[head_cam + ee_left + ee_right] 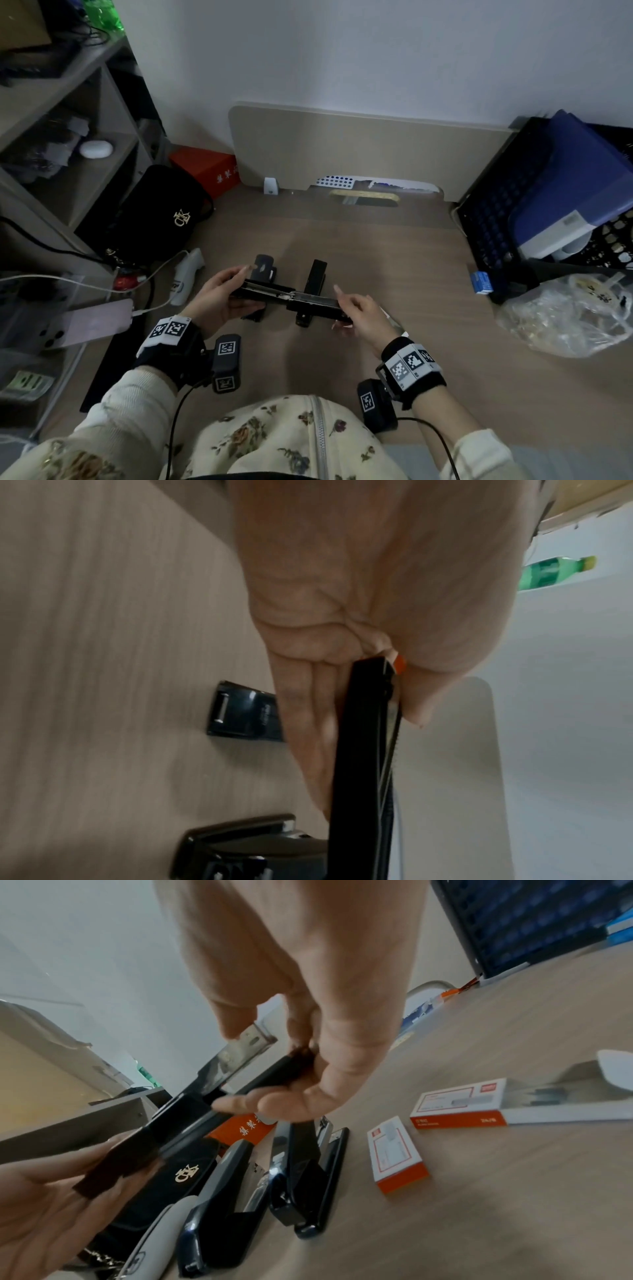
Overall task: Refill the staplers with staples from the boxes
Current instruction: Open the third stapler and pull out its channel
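Note:
Both hands hold one black stapler (291,299) above the desk, swung open nearly flat so its metal channel (236,1050) shows. My left hand (233,294) grips the left end, thumb on top and fingers beneath (308,723). At the right end my right hand (342,308) pinches the tip (298,1056) between thumb and fingers. Two more black staplers (222,1204) (304,1172) lie side by side on the desk below, and a white one (154,1240) lies left of them. A small orange-and-white staple box (397,1153) and a larger one (459,1104), its tray slid out, lie to the right.
A black bag (161,212) and a charging phone (85,322) sit at the left, by a shelf unit (68,120). At the right are a black crate with a blue folder (555,192), a small blue box (481,282) and a clear plastic bag (565,315).

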`<state>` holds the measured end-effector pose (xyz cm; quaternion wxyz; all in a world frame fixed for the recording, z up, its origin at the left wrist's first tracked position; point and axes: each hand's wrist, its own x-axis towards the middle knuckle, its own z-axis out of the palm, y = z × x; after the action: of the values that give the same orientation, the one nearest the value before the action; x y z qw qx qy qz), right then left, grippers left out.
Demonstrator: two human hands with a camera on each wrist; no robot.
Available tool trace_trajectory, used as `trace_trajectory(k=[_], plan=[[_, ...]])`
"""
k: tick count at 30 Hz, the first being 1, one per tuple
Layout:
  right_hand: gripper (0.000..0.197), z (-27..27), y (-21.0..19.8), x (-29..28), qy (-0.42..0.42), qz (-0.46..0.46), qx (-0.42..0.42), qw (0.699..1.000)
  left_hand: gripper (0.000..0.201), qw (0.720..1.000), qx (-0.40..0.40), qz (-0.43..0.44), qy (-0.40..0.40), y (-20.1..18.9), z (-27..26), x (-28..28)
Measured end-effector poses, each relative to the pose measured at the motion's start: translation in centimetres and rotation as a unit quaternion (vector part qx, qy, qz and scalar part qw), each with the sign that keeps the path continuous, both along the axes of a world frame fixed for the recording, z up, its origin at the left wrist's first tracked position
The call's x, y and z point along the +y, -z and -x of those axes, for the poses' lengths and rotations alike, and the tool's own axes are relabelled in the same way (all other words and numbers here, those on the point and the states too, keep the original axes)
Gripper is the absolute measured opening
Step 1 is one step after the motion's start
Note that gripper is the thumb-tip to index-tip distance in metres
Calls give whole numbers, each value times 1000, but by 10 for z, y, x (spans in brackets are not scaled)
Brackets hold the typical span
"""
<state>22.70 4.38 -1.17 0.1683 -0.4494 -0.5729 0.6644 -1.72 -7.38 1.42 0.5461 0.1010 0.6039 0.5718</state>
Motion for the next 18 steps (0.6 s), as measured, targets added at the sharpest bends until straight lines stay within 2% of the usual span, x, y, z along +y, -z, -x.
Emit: trace_trajectory(k=[3,6,9,11,18], plan=[[40,-6,13,-3,-60,-17,-51,997,23,997,6,74,32,13,-2,-5],[50,-11,28,-5,-73,1,-86,994,29,980,97,162,60,25,1,-11],[55,-15,37,-8,-71,24,-100,992,28,968,147,194,57,32,4,-15],[51,-18,41,-10,-75,40,-108,991,20,966,145,207,59,31,3,-16],[35,-25,57,-14,-64,46,-123,989,28,969,117,214,41,32,1,-20]])
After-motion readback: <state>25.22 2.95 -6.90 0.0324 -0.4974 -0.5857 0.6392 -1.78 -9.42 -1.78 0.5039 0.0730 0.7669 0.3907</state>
